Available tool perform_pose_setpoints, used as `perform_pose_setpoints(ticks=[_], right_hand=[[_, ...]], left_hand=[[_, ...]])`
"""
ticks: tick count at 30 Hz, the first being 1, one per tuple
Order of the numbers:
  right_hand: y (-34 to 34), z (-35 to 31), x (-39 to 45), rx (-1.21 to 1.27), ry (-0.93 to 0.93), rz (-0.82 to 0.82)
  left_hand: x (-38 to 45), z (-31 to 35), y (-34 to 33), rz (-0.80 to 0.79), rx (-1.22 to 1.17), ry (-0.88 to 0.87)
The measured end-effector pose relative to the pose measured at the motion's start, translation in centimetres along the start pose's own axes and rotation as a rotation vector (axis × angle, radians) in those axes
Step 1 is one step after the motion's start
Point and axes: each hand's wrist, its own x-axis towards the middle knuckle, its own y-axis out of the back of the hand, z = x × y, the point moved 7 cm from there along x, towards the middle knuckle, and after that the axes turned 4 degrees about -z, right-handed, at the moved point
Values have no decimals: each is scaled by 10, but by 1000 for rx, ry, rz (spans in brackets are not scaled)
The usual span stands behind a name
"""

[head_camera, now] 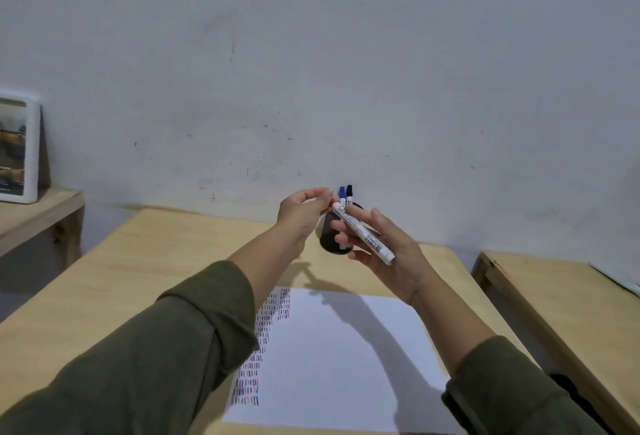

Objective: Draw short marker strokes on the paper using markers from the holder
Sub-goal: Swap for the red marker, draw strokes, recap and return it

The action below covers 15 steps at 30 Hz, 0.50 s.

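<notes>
My right hand [388, 247] holds a white marker [363, 233] with a red end, raised above the table and slanted up to the left. My left hand [304, 209] pinches the marker's red cap end [333, 203] between thumb and fingers. Behind both hands stands a dark round holder [329, 244], partly hidden, with a blue-capped marker [342, 195] and a black-capped marker [349, 193] sticking up from it. The white paper [339, 358] lies near the table's front edge, with rows of short red, blue and black strokes [258, 358] down its left side.
The wooden table [145, 278] stands against a scuffed white wall. A lower wooden shelf [38, 213] at left carries a white framed picture [17, 150]. Another wooden table [561, 296] stands to the right across a narrow gap.
</notes>
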Motion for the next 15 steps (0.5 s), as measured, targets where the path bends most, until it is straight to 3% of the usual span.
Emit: perform_pose_setpoints(ticks=[3, 8, 11, 15], right_hand=[[23, -8, 23, -233, 9, 130], [60, -27, 69, -409, 83, 306], [74, -37, 98, -503, 158, 356], [86, -33, 138, -651, 190, 361]], left_hand=[[28, 6, -14, -37, 114, -18], [75, 0, -17, -1, 484, -44], [97, -13, -17, -35, 701, -42], [116, -31, -13, -64, 817, 0]])
